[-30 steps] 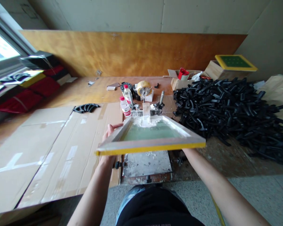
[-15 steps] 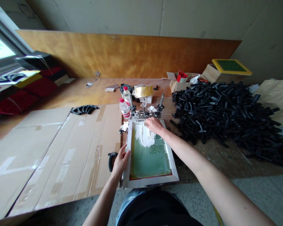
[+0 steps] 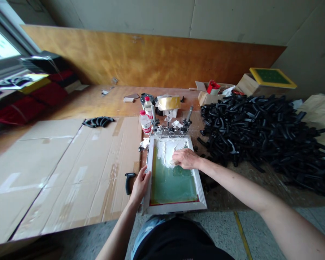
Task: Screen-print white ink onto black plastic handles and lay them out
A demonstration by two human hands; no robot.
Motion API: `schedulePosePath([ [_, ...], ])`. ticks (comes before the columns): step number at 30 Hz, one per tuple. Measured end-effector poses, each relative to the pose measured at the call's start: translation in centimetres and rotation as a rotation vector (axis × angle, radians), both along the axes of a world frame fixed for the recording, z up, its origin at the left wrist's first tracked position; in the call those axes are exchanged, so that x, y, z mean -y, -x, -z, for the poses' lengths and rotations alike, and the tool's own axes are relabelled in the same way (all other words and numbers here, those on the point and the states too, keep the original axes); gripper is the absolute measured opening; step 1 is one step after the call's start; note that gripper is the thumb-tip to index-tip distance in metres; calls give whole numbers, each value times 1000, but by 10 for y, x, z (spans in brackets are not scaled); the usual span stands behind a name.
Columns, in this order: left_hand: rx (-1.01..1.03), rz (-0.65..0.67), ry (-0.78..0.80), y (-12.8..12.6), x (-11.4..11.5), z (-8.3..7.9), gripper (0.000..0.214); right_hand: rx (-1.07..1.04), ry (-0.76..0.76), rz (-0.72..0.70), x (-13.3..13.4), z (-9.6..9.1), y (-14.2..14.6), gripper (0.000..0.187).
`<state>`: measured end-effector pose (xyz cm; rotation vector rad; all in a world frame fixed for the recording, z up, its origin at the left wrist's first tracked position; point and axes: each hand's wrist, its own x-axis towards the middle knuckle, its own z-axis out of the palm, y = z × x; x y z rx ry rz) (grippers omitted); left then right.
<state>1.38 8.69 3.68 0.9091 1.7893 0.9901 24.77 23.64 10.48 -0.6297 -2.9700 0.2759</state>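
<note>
A silver-framed printing screen with green mesh lies in front of me, held at its far end by metal hinge clamps. White ink is smeared thickly over the mesh's upper part. My left hand grips the left rail of the frame, thumb on top. Over the inked area, my right hand is closed on what looks like a small tan scraper, mostly hidden by the fingers. Just left of my left hand, a black curved handle lies on the cardboard.
A big heap of black plastic handles covers the right side. Behind the screen stand two red-capped bottles and a roll of yellow tape. A short row of black handles rests on the cardboard at the left.
My right hand has come from the screen's far end toward me and slightly right, drawing across the white ink. My left hand stays on the frame's left rail.
</note>
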Motion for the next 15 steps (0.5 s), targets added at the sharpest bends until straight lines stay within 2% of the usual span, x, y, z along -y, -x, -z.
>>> schedulePosePath([
  [3,21,-1,-15,1,1,0,71,-59,-82,120,-3,6,3,10],
  [5,43,-2,-10,2,1,1,72,-84,-123,123,2,13,3,13],
  [8,63,-10,-4,2,0,1,73,-92,-77,54,9,15,0,8],
  [10,59,-17,1,2,-1,-3,73,-109,-27,98,2,7,2,6],
  [12,64,-24,1,2,0,-15,75,-134,-6,212,-17,-5,11,18],
  [15,121,-32,-29,2,2,-48,78,-164,-35,427,-57,-25,21,52],
])
